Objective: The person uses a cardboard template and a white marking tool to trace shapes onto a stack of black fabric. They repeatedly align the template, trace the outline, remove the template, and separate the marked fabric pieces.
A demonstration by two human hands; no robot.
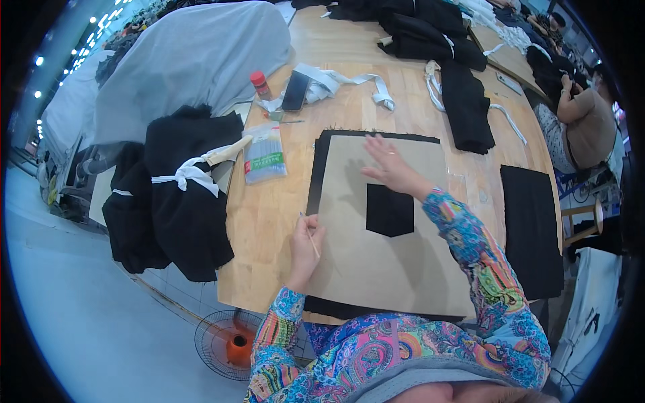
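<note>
A large tan pattern sheet (349, 262) lies on black fabric (314, 178), which shows along its left, top and bottom edges. Within the sheet is a black pocket-shaped patch (390, 210) with a pointed lower edge; whether it is a cut-out or a piece on top, I cannot tell. My left hand (306, 245) is closed around a thin pale pen-like stick (313, 243) at the sheet's left edge. Over the upper part of the sheet, my right hand (393, 166) has its fingers spread, holding nothing. I cannot tell whether its palm touches the sheet.
Left of the sheet are a plastic packet (265, 154), a phone (295, 91) and a red-capped bottle (259, 84). Tied black fabric bundles (188, 188) hang at the left edge. Folded black fabric (532, 232) lies right. A fan (235, 346) stands below; a person (588, 121) sits at right.
</note>
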